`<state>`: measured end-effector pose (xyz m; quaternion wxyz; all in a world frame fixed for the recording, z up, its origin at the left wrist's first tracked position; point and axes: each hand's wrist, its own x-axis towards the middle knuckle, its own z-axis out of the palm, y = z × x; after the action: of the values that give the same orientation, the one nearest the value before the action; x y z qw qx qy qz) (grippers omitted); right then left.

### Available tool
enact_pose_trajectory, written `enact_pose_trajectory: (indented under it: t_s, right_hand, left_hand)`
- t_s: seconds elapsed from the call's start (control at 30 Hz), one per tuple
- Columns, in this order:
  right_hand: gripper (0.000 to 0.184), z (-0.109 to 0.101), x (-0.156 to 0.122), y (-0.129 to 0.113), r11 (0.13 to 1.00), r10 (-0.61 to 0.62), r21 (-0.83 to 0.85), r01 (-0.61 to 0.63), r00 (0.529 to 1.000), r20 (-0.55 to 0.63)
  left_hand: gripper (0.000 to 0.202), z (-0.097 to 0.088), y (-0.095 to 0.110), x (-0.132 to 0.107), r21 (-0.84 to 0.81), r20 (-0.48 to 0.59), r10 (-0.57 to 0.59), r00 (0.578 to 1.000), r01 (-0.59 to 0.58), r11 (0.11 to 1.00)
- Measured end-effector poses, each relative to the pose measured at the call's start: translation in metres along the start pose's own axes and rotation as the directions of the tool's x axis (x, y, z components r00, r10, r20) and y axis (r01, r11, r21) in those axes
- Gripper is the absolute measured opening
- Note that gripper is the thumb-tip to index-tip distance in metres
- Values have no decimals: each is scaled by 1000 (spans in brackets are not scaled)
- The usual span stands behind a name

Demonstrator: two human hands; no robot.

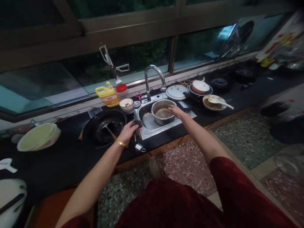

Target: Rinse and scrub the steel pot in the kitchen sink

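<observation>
My left hand [130,130] is closed on a dark steel wool scrubber [137,124], just off the sink's left front corner. At the right rim of a metal pot [156,117] is my right hand [176,111], its fingers stretched out; whether they touch the rim I cannot tell. The pot sits in the steel sink [147,126] under the curved faucet [154,67], and a thin stream of water runs into it. Left of my left hand lies a black wok [89,133] with a wooden-handled spatula [109,130] in it.
Behind the wok stand a yellow detergent jug [106,96], a red-lidded jar [122,90] and stacked bowls [127,109]. Right of the sink are a pot lid [177,92] and a bowl with a white spoon [219,101]. A small metal cup [139,147] lies at the counter's front edge.
</observation>
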<state>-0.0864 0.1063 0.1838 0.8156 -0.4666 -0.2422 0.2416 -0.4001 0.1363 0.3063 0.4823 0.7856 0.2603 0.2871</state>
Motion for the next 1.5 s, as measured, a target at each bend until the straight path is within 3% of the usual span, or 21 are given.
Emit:
enact_pose_trajectory:
  t_s: [0.07, 0.17, 0.3, 0.4, 0.5, 0.57, 0.63, 0.67, 0.73, 0.83, 0.9, 1.03, 1.13, 1.23, 1.33, 1.4, 1.5]
  right_hand:
    - [24, -3, 10, 9, 993, 116, 30, -116, 993, 15]
    - [15, 0, 28, 16, 987, 154, 32, -156, 987, 49]
    - [11, -6, 53, 22, 983, 181, 22, -182, 982, 63]
    - [10, -42, 61, 30, 958, 268, 109, -265, 963, -14]
    - [7, -89, 58, 46, 865, 461, 262, -427, 884, -80]
    - [17, -110, 56, 59, 770, 578, 365, -523, 814, -54]
    - [21, -116, 59, 70, 656, 640, 556, -510, 767, -52]
    - [21, -114, 64, 75, 609, 644, 652, -452, 762, -73]
    - [17, -106, 77, 80, 566, 604, 767, -301, 785, -137]
    - [15, -98, 103, 82, 555, 502, 808, -200, 855, -134]
    - [15, -99, 121, 80, 587, 498, 768, -256, 862, -93]
    - [10, -103, 151, 77, 668, 605, 596, -445, 792, -87]
    - [16, -100, 166, 76, 659, 586, 576, -484, 811, 11]
    - [18, -93, 174, 77, 635, 513, 647, -422, 856, 55]
    - [12, -87, 169, 81, 678, 424, 672, -299, 905, -26]
    - [6, -86, 158, 82, 709, 389, 647, -279, 921, -29]
    - [15, -84, 134, 78, 773, 335, 576, -268, 942, -12]
  left_hand:
    - [29, 22, -7, 37, 30, 21, -39, 999, 39, 999]
    - [21, 54, -17, 96, 45, 10, -119, 993, 119, 992]
    - [15, 109, -33, 179, -144, -28, -204, 978, 198, 969]
    - [17, 147, -44, 228, -333, -42, -249, 968, 222, 916]
    - [19, 163, -60, 255, -404, 84, -251, 964, 263, 876]
    - [19, 157, -72, 264, -403, 84, -223, 971, 238, 884]
    - [17, 136, -81, 273, -382, -100, -207, 973, 155, 911]
    - [16, 122, -84, 277, -357, -233, -208, 950, 115, 927]
    - [15, 93, -85, 285, -290, -450, -218, 866, 89, 953]
    - [17, 57, -79, 296, -213, -585, -232, 777, 129, 969]
    - [20, 45, -74, 304, -199, -596, -251, 763, 163, 966]
    - [39, 42, -67, 328, -197, -570, -284, 771, 208, 958]
    - [41, 49, -63, 345, -198, -560, -287, 777, 211, 957]
    - [39, 57, -56, 351, -161, -556, -248, 794, 190, 969]
    - [47, 64, -51, 345, -5, -480, -104, 871, 116, 993]
    - [53, 62, -54, 335, 89, -400, -53, 915, 96, 991]
    - [53, 53, -78, 309, 186, -445, -37, 895, 133, 974]
